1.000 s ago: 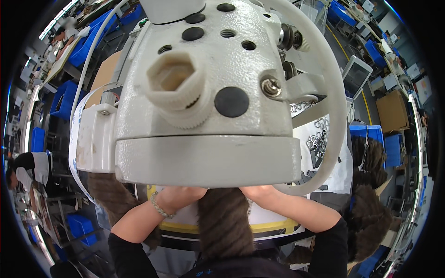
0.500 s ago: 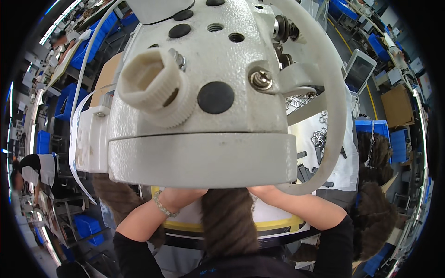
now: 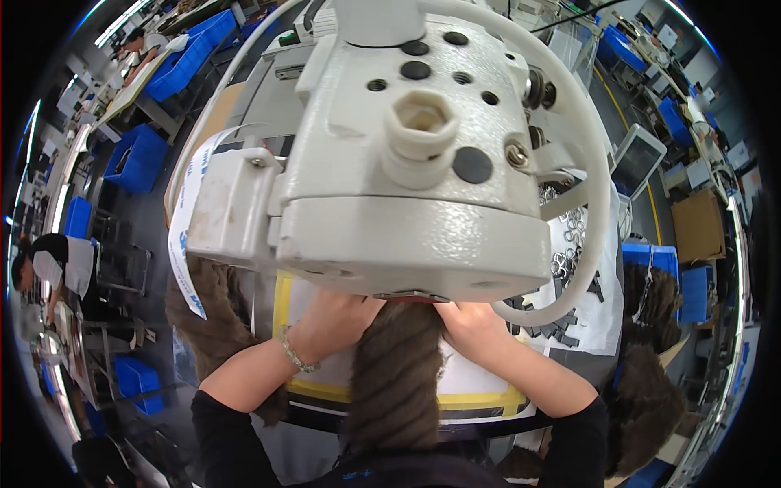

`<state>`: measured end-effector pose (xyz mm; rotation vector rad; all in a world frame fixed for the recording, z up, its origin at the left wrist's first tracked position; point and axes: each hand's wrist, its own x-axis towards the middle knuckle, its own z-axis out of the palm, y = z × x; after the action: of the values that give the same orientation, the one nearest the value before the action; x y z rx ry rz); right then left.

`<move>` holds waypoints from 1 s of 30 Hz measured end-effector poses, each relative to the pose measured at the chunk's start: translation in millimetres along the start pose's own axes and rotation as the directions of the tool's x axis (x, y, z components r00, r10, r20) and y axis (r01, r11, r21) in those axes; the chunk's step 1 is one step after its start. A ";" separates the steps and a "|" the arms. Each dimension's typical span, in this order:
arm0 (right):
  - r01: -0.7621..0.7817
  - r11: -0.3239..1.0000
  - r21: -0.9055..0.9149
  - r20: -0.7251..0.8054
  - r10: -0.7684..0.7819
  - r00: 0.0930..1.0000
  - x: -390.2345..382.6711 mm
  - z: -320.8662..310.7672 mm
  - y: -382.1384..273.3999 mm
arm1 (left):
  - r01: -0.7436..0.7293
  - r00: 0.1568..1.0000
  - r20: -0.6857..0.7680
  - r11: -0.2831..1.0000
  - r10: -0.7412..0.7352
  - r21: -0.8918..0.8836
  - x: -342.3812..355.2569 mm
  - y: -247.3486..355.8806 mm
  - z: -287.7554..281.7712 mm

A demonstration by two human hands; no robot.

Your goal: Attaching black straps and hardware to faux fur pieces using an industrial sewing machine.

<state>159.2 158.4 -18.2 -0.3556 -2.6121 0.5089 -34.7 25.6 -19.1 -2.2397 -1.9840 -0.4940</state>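
Observation:
A long strip of brown striped fur fabric (image 3: 397, 378) runs from under the white sewing machine head (image 3: 419, 236) down to my lap. My left hand (image 3: 338, 319), with a beaded bracelet (image 3: 294, 351) at its wrist, lies against the strip's left edge. On the other edge rests my right hand (image 3: 472, 325). Both hands reach in below the machine head, which covers most of their fingers, so their grip on the fabric does not show. The needle area is hidden too.
More brown fur (image 3: 213, 313) hangs at the left, and further fur pieces (image 3: 647, 398) are heaped at the right. Metal rings and black strap pieces (image 3: 561, 325) lie on a white sheet right of the machine. Yellow tape (image 3: 480, 400) borders the table. Another person (image 3: 61, 264) works far left.
My view has shifted, so the machine head appears smaller and farther up, uncovering more of both hands. The hands remain at the fur strip's two edges.

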 end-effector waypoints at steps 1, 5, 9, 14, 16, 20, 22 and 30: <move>0.017 0.999 -0.050 0.036 -0.015 0.999 -0.2 -2.4 -1.6 | -0.039 0.999 -0.010 0.999 0.039 0.011 -0.2 0.2 2.2; 0.105 0.978 -0.181 0.018 -0.103 0.995 5.7 -6.4 -6.9 | -0.130 0.988 -0.071 0.985 0.139 0.111 0.2 2.1 -2.0; 0.164 0.936 -0.312 -0.003 -0.173 0.985 1.9 -1.4 -5.1 | -0.164 0.983 -0.069 0.980 0.173 0.116 3.0 4.6 -4.3; 0.190 0.902 -0.386 -0.037 -0.222 0.974 4.0 -3.0 -3.8 | -0.178 0.976 -0.091 0.969 0.196 0.173 3.0 7.4 -0.6; 0.139 0.931 -0.339 -0.026 -0.157 0.987 2.7 -1.5 -8.0 | -0.161 0.983 -0.067 0.981 0.168 0.109 -0.5 6.1 0.8; -0.003 1.000 -0.027 -0.003 0.003 1.000 -6.1 5.7 0.8 | -0.143 0.986 -0.075 0.983 0.152 0.115 1.2 7.4 2.9; -0.040 0.999 -0.022 0.029 0.040 0.999 -9.9 13.3 6.5 | -0.133 0.989 -0.061 0.989 0.137 0.062 -2.2 5.1 3.4; 0.120 0.939 -0.324 -0.011 -0.131 0.991 0.4 0.5 -10.5 | -0.157 0.982 -0.075 0.975 0.171 0.160 -6.0 -0.3 3.6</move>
<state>157.0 149.0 -14.1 -0.2933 -2.6631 0.0288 -34.9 21.1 -24.4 -2.2220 -1.7138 -0.3998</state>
